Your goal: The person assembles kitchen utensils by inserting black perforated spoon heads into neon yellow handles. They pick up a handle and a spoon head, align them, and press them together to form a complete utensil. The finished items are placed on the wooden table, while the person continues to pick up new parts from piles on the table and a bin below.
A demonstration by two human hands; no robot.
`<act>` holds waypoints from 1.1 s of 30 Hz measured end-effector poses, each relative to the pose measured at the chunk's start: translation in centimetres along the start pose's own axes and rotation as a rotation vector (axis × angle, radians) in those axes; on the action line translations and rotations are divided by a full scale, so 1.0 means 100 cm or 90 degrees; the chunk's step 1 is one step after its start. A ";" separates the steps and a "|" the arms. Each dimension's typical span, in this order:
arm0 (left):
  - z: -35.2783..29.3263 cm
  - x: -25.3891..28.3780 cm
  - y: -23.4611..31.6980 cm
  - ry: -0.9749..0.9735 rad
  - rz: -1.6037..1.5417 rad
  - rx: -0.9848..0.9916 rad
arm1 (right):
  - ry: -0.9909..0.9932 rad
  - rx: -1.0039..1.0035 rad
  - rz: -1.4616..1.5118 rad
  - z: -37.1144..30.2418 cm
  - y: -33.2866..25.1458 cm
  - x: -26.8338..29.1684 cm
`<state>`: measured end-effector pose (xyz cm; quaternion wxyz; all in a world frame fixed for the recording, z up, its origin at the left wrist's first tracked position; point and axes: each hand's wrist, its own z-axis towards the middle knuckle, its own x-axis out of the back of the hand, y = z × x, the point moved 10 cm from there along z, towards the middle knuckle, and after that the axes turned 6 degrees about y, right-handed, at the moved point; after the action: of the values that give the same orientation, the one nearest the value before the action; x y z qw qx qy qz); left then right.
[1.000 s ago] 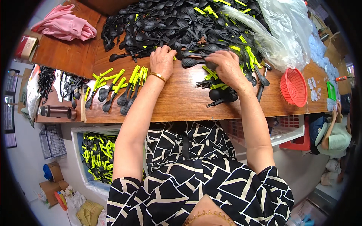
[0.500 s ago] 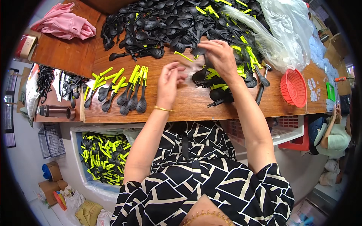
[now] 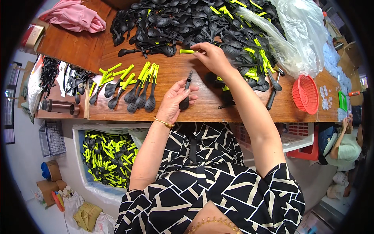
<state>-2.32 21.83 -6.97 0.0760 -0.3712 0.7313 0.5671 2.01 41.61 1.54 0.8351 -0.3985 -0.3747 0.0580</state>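
Note:
My left hand (image 3: 170,103) is closed on a small black perforated spoon (image 3: 184,103), its bare stem pointing up and away from me. Farther off and to the right, my right hand (image 3: 215,58) pinches one end of a lime-green handle sleeve (image 3: 186,51) just above the table. Left of my left hand lie several black spoons with green handles (image 3: 150,103), roughly side by side. Beyond both hands spreads a big heap of black spoons (image 3: 167,29). Loose green handles (image 3: 260,52) lie among the spoons to the right, partly behind my right forearm.
A hammer-like tool (image 3: 271,98) and a red basket (image 3: 305,94) are on the right, below a clear plastic bag (image 3: 300,35). Pink cloth (image 3: 74,16) and a brown flask (image 3: 58,106) are leftward. A bin of green-handled pieces (image 3: 107,160) stands below the table edge. Another person (image 3: 344,142) sits far right.
My left hand, blurred and without a visible spoon before, now grips a spoon with its stem up. My right hand has moved left and now pinches the green handle sleeve.

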 end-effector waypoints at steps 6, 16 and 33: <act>-0.001 0.008 0.002 0.059 0.048 -0.056 | -0.048 0.143 -0.336 0.015 -0.008 -0.048; -0.015 0.025 0.022 0.145 0.272 -0.182 | -0.273 0.145 -0.274 -0.011 -0.002 -0.050; -0.033 0.007 0.027 0.136 0.362 -0.212 | -0.257 0.186 0.105 -0.054 -0.082 -0.008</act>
<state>-3.52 18.83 -4.11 -0.2234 -0.2171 0.7069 0.6350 3.42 32.41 4.74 0.7847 -0.2834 -0.4874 0.2578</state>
